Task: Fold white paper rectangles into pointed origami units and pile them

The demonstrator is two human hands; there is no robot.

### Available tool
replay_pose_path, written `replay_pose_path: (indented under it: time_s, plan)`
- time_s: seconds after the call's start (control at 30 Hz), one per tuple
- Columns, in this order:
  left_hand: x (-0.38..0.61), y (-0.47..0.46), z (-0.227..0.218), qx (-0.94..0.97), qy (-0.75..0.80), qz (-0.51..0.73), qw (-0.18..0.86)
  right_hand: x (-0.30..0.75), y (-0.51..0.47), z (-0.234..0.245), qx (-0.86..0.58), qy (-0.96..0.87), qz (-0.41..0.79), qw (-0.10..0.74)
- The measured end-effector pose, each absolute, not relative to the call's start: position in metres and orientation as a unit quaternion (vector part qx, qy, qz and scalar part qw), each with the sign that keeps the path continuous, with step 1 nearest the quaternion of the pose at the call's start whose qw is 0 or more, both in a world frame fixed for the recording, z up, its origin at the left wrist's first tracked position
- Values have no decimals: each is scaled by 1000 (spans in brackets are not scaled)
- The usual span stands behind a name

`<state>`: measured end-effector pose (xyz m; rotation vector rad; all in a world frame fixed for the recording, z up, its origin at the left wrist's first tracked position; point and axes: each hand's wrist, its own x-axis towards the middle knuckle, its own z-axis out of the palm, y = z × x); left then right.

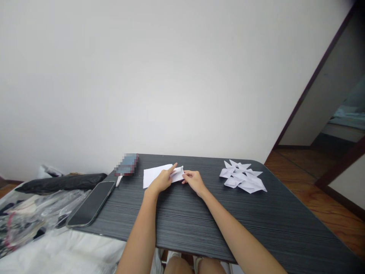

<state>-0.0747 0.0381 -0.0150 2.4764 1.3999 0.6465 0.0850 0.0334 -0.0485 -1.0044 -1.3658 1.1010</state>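
Observation:
A small folded piece of white paper (177,176) is between my two hands over the dark table. My left hand (163,180) grips its left part, the index finger stretched out along the far side. At the paper's right end, my right hand (195,182) pinches the edge between thumb and fingers. Partly under my left hand lies a flat white sheet (152,176), its right portion hidden. Off to the right on the table, several folded white paper pieces with pointed ends (242,177) rest in an overlapping cluster.
The dark wood-grain table (199,224) stands against a white wall (182,76). At its left edge lie a phone (91,204), a pixelated box-like item (127,164) and a thin white object (119,180). A black folded umbrella-like bundle (61,183) and clear plastic lie beyond.

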Motion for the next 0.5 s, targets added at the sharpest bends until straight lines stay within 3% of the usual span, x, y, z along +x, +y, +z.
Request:
replay_pose_path:
  time_s: [0.1, 0.23, 0.33, 0.5]
  plan:
    - [-79, 40, -10, 769, 576, 275, 36, 87, 33, -48, -473, -567, 431, 519]
    - [-88, 39, 0, 579, 684, 439, -61, 90, 32, -48, -503, -561, 407, 516]
    - [-95, 40, 1, 495, 685, 524, -103, 91, 33, -49, -506, -568, 400, 512]
    - [-102, 43, -3, 497, 639, 566, -158, 95, 33, -49, -507, -580, 389, 506]
